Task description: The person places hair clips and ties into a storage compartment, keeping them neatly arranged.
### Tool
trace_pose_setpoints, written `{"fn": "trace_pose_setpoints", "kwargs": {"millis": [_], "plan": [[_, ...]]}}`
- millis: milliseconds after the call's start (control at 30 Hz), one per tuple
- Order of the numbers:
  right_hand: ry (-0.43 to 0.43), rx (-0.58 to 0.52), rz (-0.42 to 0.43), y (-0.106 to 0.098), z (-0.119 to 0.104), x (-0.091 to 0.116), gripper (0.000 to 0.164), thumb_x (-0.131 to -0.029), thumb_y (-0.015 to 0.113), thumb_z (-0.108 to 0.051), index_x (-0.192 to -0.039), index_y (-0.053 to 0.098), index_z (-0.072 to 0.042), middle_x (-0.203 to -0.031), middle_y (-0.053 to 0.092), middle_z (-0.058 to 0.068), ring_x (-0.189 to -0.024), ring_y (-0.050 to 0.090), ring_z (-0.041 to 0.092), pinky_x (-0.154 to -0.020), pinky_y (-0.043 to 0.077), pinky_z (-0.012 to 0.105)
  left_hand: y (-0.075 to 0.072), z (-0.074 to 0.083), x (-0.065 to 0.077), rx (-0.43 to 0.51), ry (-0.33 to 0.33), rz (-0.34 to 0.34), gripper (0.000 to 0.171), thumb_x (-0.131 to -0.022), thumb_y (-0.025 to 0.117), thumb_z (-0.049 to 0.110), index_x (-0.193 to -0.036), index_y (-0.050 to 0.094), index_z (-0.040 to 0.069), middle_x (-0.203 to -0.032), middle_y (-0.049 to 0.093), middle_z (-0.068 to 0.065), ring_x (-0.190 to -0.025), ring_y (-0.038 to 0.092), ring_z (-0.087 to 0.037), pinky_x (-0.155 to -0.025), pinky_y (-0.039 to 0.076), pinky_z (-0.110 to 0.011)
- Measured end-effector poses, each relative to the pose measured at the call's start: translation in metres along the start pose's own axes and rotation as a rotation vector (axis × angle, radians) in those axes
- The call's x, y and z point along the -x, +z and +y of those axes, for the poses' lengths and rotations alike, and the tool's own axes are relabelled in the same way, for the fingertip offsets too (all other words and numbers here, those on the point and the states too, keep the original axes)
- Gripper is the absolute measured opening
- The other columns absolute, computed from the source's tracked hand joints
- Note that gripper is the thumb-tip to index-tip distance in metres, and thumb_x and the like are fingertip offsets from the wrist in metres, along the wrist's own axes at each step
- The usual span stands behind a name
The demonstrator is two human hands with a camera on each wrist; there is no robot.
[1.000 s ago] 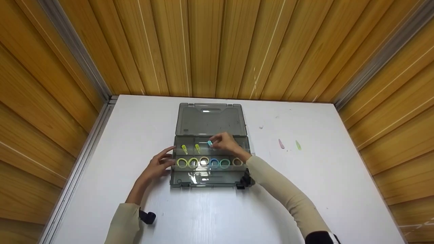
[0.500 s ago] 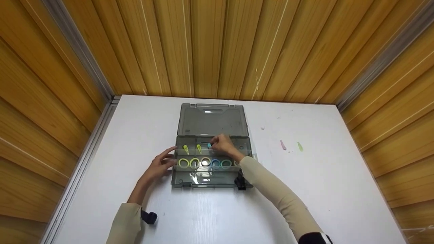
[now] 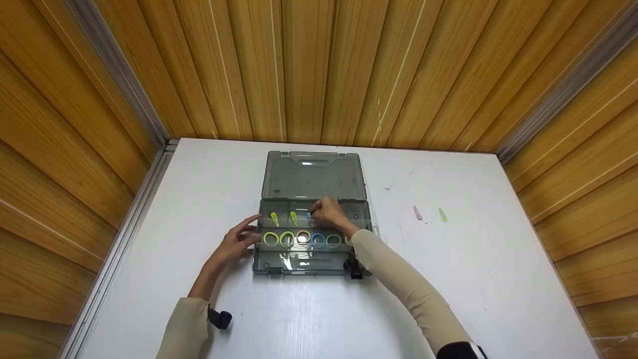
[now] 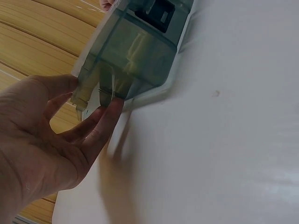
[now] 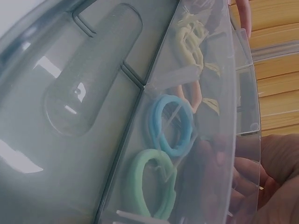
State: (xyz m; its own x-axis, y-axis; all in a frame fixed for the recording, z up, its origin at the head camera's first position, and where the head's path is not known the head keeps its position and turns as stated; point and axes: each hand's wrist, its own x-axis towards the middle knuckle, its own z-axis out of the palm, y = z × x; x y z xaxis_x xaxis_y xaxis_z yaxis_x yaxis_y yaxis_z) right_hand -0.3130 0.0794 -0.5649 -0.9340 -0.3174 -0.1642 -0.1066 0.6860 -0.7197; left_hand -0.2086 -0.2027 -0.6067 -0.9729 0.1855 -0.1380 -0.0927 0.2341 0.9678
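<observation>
A grey see-through compartment box lies with its lid folded back. My right hand reaches into the back row and pinches a small blue hair clip, mostly hidden by the fingers. Left of it, two yellow hair clips rest in the same row. Several hair ties sit in the middle row, among them a blue one and a green one. My left hand touches the box's left end; the left wrist view shows its fingers and thumb spread against that end wall.
On the white table, a pink hair clip and a green hair clip lie right of the box. The front row runs below my right forearm. Wood-patterned walls enclose the table.
My right hand has lowered the blue hair clip into the back row, and less of the clip shows now. The left hand keeps its place at the box's end.
</observation>
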Motion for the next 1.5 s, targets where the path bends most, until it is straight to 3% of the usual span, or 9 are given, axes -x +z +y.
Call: {"fn": "trace_pose_setpoints", "kwargs": {"millis": [233, 433, 533, 733, 833, 967, 1233, 1400, 1500], "plan": [[-0.034, -0.005, -0.013, -0.004, 0.001, 0.001, 0.023, -0.084, 0.068, 0.002, -0.104, 0.079, 0.004, -0.107, 0.078, 0.018, -0.088, 0.069, 0.019, -0.082, 0.059, 0.037, 0.000, 0.000, 0.001, 0.010, 0.011, -0.004, 0.060, -0.101, 0.063, 0.014, -0.157, 0.040, 0.015, -0.146, 0.049, -0.030, -0.125, 0.059, -0.041, -0.096, 0.056, -0.051], [-0.073, -0.064, -0.060, -0.012, 0.004, 0.004, 0.020, -0.087, 0.074, 0.000, -0.106, 0.077, 0.007, -0.112, 0.076, 0.022, -0.101, 0.073, 0.031, -0.086, 0.060, 0.038, -0.001, 0.000, 0.000, 0.015, 0.010, -0.011, 0.060, -0.102, 0.063, 0.016, -0.158, 0.040, 0.017, -0.146, 0.048, -0.029, -0.128, 0.057, -0.041, -0.096, 0.056, -0.051], [-0.050, -0.108, -0.084, -0.020, 0.005, 0.006, 0.022, -0.088, 0.073, 0.000, -0.108, 0.076, 0.008, -0.112, 0.075, 0.023, -0.097, 0.074, 0.030, -0.086, 0.060, 0.037, -0.001, 0.000, 0.000, 0.011, 0.017, -0.019, 0.060, -0.102, 0.063, 0.015, -0.157, 0.040, 0.016, -0.146, 0.048, -0.030, -0.128, 0.056, -0.042, -0.096, 0.056, -0.052], [-0.015, -0.164, -0.119, -0.045, 0.002, 0.010, 0.026, -0.089, 0.070, 0.000, -0.113, 0.073, 0.010, -0.107, 0.076, 0.025, -0.075, 0.070, 0.016, -0.072, 0.060, 0.029, -0.002, 0.000, 0.001, 0.010, 0.013, -0.010, 0.060, -0.102, 0.061, 0.012, -0.158, 0.039, 0.013, -0.146, 0.048, -0.031, -0.128, 0.057, -0.043, -0.097, 0.056, -0.054], [-0.033, -0.139, -0.122, -0.063, -0.001, 0.012, 0.027, -0.091, 0.072, -0.002, -0.115, 0.072, 0.010, -0.110, 0.075, 0.026, -0.081, 0.073, 0.021, -0.076, 0.061, 0.032, -0.002, 0.000, 0.002, 0.012, -0.011, 0.002, 0.060, -0.102, 0.061, 0.012, -0.158, 0.039, 0.016, -0.147, 0.047, -0.030, -0.128, 0.056, -0.042, -0.097, 0.056, -0.054], [-0.022, -0.078, -0.065, -0.090, 0.001, 0.015, 0.029, -0.092, 0.074, -0.007, -0.117, 0.073, 0.007, -0.107, 0.076, 0.025, -0.090, 0.076, 0.033, -0.082, 0.062, 0.042, 0.000, 0.001, 0.001, -0.007, -0.009, 0.005, 0.059, -0.103, 0.061, 0.012, -0.158, 0.040, 0.016, -0.147, 0.047, -0.030, -0.129, 0.057, -0.044, -0.097, 0.056, -0.054], [0.059, -0.085, 0.009, -0.142, 0.037, 0.024, 0.031, -0.095, 0.070, -0.011, -0.121, 0.071, 0.006, -0.106, 0.077, 0.023, -0.088, 0.078, 0.029, -0.074, 0.062, 0.034, 0.000, 0.004, -0.002, -0.020, 0.016, -0.001, 0.059, -0.103, 0.060, 0.011, -0.157, 0.039, 0.012, -0.148, 0.046, -0.033, -0.130, 0.055, -0.048, -0.098, 0.055, -0.056], [0.110, -0.095, 0.051, -0.166, 0.063, 0.030, 0.033, -0.094, 0.072, -0.012, -0.121, 0.070, 0.007, -0.105, 0.077, 0.021, -0.080, 0.076, 0.016, -0.071, 0.061, 0.029, -0.001, 0.002, -0.003, -0.017, 0.012, 0.005, 0.059, -0.102, 0.062, 0.012, -0.157, 0.040, 0.013, -0.146, 0.049, -0.032, -0.129, 0.056, -0.046, -0.098, 0.055, -0.055], [0.123, -0.083, 0.077, -0.177, 0.078, 0.035, 0.033, -0.095, 0.071, -0.012, -0.122, 0.069, 0.008, -0.106, 0.077, 0.023, -0.082, 0.077, 0.019, -0.072, 0.061, 0.030, -0.001, 0.001, -0.002, -0.007, 0.012, 0.000, 0.059, -0.102, 0.061, 0.012, -0.157, 0.039, 0.012, -0.145, 0.048, -0.032, -0.128, 0.057, -0.044, -0.098, 0.055, -0.055]]}}
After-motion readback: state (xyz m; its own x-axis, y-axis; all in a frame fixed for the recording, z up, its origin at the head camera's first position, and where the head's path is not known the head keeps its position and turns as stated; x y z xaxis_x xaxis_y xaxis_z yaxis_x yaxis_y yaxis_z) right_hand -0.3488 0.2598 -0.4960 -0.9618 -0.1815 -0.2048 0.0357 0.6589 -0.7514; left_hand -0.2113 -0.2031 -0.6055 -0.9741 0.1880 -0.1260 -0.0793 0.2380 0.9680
